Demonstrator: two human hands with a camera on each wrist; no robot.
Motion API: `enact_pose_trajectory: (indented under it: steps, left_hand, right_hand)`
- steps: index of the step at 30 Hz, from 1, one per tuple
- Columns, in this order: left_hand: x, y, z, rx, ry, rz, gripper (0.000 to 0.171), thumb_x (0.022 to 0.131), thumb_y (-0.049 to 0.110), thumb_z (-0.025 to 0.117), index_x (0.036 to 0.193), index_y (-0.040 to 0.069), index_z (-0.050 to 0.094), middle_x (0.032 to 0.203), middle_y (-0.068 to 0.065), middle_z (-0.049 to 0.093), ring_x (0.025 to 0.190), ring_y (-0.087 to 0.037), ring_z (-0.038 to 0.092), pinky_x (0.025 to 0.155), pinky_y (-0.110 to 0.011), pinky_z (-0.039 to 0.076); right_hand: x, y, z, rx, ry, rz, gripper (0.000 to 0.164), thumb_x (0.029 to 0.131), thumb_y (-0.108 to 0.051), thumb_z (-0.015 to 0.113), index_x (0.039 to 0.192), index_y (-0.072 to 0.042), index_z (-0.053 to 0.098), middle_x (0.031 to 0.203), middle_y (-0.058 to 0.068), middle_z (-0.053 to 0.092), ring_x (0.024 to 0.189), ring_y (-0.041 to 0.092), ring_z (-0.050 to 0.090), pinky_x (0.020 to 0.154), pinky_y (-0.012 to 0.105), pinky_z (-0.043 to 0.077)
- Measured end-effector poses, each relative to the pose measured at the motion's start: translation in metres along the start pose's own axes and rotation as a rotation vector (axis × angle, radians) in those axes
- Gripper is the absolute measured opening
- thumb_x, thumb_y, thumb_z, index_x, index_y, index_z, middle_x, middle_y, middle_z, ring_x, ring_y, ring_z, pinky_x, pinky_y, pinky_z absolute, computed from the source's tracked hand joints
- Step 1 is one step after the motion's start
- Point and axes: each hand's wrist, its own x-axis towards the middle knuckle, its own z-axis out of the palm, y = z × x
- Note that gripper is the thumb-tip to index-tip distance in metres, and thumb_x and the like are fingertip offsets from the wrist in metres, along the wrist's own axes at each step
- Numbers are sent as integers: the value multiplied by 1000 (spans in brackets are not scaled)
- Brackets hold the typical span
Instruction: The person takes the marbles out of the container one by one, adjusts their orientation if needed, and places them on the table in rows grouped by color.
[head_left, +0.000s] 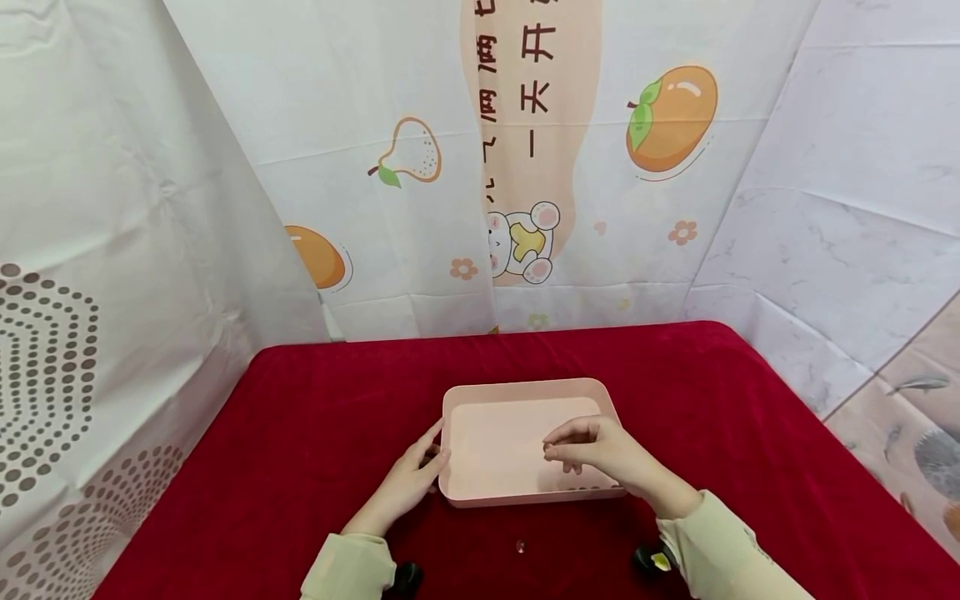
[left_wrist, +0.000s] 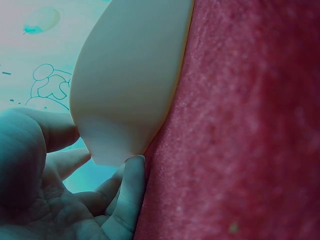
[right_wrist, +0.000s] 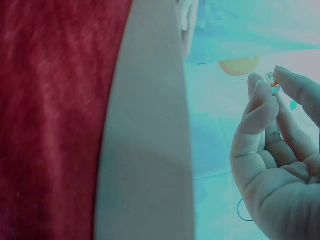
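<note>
A shallow pink rectangular tray (head_left: pixel 487 492) lies on the red cloth. My left hand (head_left: pixel 414 477) grips its left end, with fingertips (left_wrist: pixel 134 167) at the lower edge and the thumb side up by the rim. Over the right part of the tray, my right hand (head_left: pixel 600 450) pinches a small clear glass marble (right_wrist: pixel 272 81) between thumb and fingertips. In the right wrist view an orange swirl shows inside the marble. A second small marble (head_left: pixel 521 547) sits on the cloth in front of the tray.
Red velvety cloth (head_left: pixel 360 392) covers the table. Behind it hangs a white printed curtain (head_left: pixel 420 225) with fruit drawings, and more curtains stand at both sides. Black wrist devices (head_left: pixel 405 579) show below the sleeves.
</note>
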Motion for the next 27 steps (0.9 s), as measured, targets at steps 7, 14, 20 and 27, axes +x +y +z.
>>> enact_pose_trajectory:
  steps: [7, 14, 20, 27]
  left_hand:
    - [-3, 1, -1, -12, 1, -3, 58, 103, 24, 54, 156, 12, 32, 122, -19, 54, 93, -20, 58, 68, -34, 55]
    - [-3, 0, 0, -3, 7, -12, 58, 103, 24, 54, 156, 13, 33, 122, -18, 53, 93, -19, 58, 68, -32, 54]
    - [-3, 1, 0, -21, 14, 3, 57, 103, 21, 54, 155, 8, 32, 119, -18, 54, 90, -20, 59, 66, -36, 54]
    - [-1, 2, -2, -11, -4, 2, 59, 103, 22, 53, 156, 11, 30, 121, -18, 54, 91, -19, 59, 67, -32, 54]
  right_hand:
    - [-10, -9, 4, 33, 39, -27, 34, 90, -12, 72, 113, 13, 65, 94, -6, 73, 71, 8, 62, 65, 27, 54]
    - [-17, -14, 8, 66, 33, -79, 27, 89, -8, 71, 108, 11, 66, 93, -6, 73, 71, 9, 63, 62, 24, 53]
    - [-22, -14, 12, 93, 11, -81, 27, 89, -6, 70, 108, 13, 65, 90, -8, 73, 68, 4, 63, 60, 24, 53]
    - [-27, -16, 17, 132, 7, -28, 31, 88, -8, 72, 109, 13, 65, 93, -7, 73, 80, 7, 68, 75, 29, 60]
